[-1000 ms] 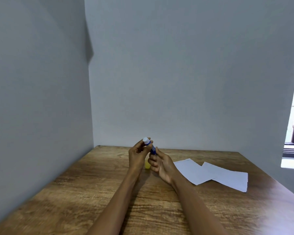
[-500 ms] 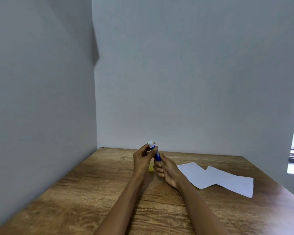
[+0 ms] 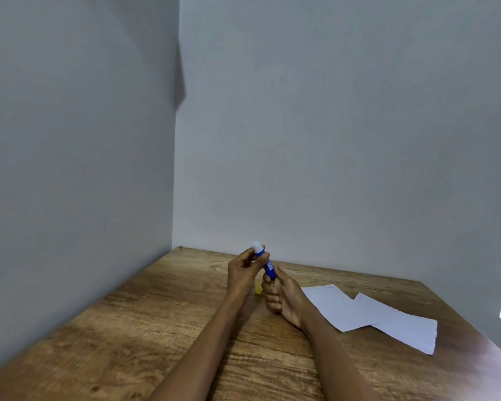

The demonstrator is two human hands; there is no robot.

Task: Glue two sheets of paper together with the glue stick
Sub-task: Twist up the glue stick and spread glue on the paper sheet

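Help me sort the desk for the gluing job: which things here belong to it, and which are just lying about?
Belongs to the job:
glue stick, held by both hands
two paper sheets, overlapping on the table

Just lying about:
small yellow object behind the hands; possibly the cap

Both hands hold a blue glue stick above the wooden table. The left hand pinches its upper part below the white tip; the right hand grips its base. Two overlapping white sheets lie right of the stick, and a small yellow thing sits between the hands.
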